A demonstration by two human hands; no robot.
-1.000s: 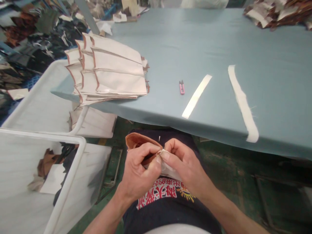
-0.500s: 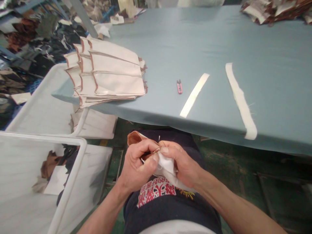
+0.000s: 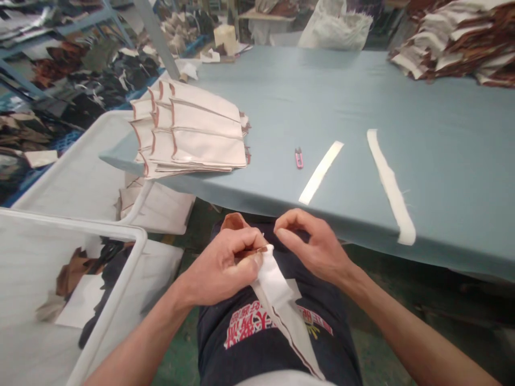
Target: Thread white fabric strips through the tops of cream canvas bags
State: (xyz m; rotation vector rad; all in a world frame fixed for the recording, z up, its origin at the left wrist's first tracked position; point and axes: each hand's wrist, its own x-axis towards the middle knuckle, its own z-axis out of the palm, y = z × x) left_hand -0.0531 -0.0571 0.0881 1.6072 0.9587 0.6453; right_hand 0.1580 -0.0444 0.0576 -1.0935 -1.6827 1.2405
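One hand, the left, gripped a cream and brown fabric piece between thumb and fingers, holding one end up over a dark-clothed lap. From there the piece trailed toward the near side, a dark line running along it. The right hand hung just to the right, apart from the piece, fingers curled toward the thumb; whether it pinched a thread could not be told. The step in hand looked like close fingerwork at the pinched end; more of it would call for the right fingertips to meet that end while the left kept it steady. Beyond, on the blue-grey bench, lay pink snips, then a short pale strip and a longer strip to their right. A brown-edged cream stack sat left, a brown and cream heap far right.
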